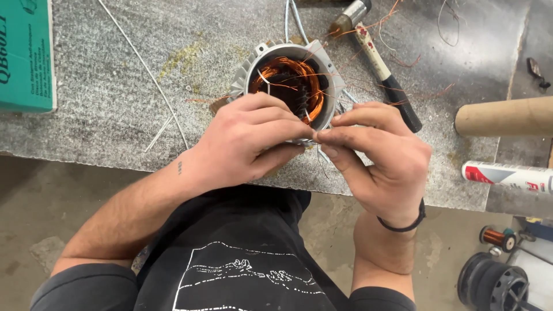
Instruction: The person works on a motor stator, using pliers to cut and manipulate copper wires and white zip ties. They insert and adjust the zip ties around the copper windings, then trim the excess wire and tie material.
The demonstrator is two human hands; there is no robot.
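A grey finned motor stator housing point(320, 59) stands upright on the workbench, its bore filled with copper windings point(288, 78). Loose copper wire ends stick out of it. My left hand point(247, 138) rests against the housing's near rim, thumb and fingers pinched together. My right hand point(377, 152) meets it at the rim, fingertips pinching the same small spot where thin wire ends come out. What lies between the fingertips is too small to make out.
A mallet point(377, 60) with a black grip lies behind the stator. A cardboard tube point(507, 115) and a white cartridge point(507, 175) lie at right, a green box point(26, 55) at far left. A copper wire spool point(499, 237) and black reels point(495, 285) sit on the floor.
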